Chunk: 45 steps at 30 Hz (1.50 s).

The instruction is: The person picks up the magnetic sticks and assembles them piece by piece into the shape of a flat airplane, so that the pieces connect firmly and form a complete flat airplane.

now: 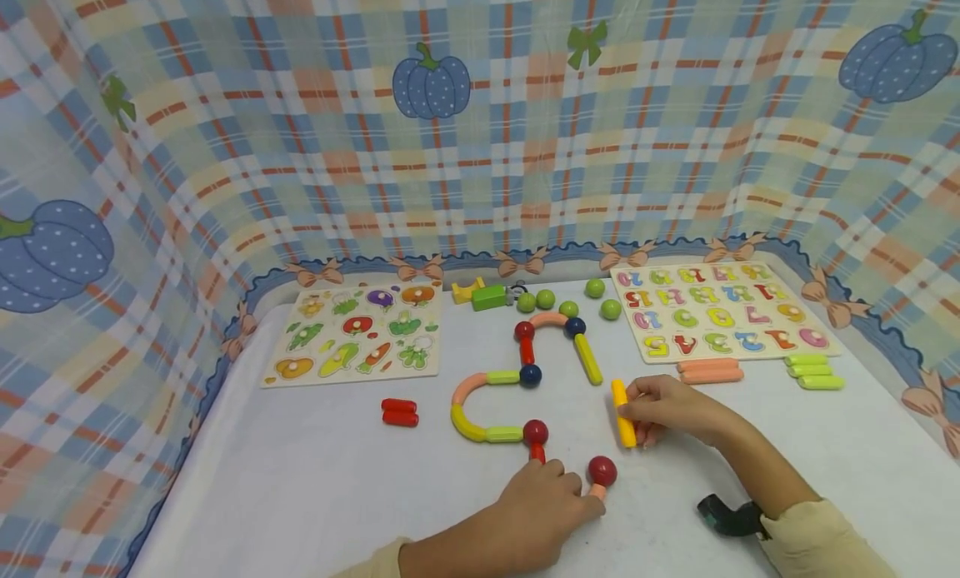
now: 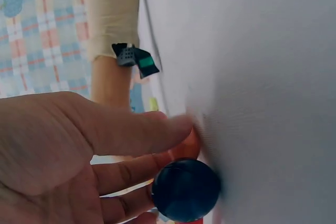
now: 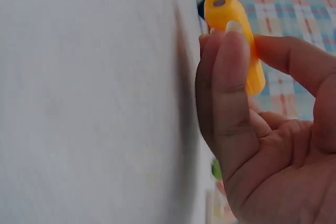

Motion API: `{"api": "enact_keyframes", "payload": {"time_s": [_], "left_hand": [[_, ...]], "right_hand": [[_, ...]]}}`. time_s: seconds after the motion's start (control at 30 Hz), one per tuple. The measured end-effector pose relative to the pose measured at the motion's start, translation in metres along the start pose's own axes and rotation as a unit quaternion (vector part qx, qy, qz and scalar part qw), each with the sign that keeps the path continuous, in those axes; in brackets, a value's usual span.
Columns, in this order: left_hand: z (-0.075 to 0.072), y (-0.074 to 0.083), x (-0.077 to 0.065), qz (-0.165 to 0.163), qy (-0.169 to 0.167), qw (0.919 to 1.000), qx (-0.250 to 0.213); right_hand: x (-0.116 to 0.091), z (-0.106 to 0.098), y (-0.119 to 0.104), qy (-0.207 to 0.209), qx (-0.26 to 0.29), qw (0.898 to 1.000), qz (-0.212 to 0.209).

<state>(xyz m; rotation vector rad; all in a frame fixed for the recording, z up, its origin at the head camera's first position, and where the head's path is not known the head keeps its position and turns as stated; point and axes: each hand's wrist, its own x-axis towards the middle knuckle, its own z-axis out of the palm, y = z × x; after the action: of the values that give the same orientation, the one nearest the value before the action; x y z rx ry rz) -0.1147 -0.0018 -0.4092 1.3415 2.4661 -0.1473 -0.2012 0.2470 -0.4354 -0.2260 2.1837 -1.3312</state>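
Counted: two puzzle boards [image 1: 350, 331], two loose red sticks [image 1: 400, 412], two pink sticks [image 1: 710, 371], three lime sticks [image 1: 815, 371]. The right hand [image 1: 670, 409] pinched one straight, glossy orange-yellow stick [image 1: 624, 413] (dark disc at its end), right of the ball-and-stick chain [image 1: 470, 426]. The left hand [image 1: 537, 511] pinched a pink piece [image 1: 597, 491] touching a red ball [image 1: 602, 470]. White cloth [image 1: 300, 478] underneath; plaid curtain [image 1: 337, 186] behind, with pumpkins printed on it.

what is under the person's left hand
Left wrist view: a glossy dark blue ball. Head view: only parts of a red stick and salmon-pink piece; the left hand covers the rest.
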Motion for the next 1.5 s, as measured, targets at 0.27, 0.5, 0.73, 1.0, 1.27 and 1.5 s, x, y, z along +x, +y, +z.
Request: {"api": "enact_keyframes", "payload": {"time_s": [0.27,0.5,0.73,1.0,1.27,1.5], "left_hand": [[0.006,-0.003,-0.001,0.013,0.026,0.9993,-0.024],[0.007,-0.005,-0.005,0.008,0.04,0.9981,-0.046],[0.004,-0.006,-0.007,-0.012,0.028,0.9972,-0.068],[0.007,-0.009,-0.01,-0.001,0.036,0.9954,-0.088],[0.004,-0.014,-0.014,0.022,0.046,0.9921,-0.115],[-0.012,-0.026,-0.006,0.004,0.071,0.9911,-0.113]], "right_hand": [[0.014,0.018,-0.004,-0.054,0.059,0.997,0.016],[0.01,0.024,-0.004,-0.102,0.086,0.991,0.023],[0.005,0.027,-0.001,-0.142,0.094,0.985,0.018],[0.0,0.029,-0.001,-0.198,0.079,0.977,0.023],[0.002,0.021,-0.005,-0.113,-0.038,0.993,0.016],[0.033,0.005,-0.023,0.084,-0.187,0.978,0.047]]}}
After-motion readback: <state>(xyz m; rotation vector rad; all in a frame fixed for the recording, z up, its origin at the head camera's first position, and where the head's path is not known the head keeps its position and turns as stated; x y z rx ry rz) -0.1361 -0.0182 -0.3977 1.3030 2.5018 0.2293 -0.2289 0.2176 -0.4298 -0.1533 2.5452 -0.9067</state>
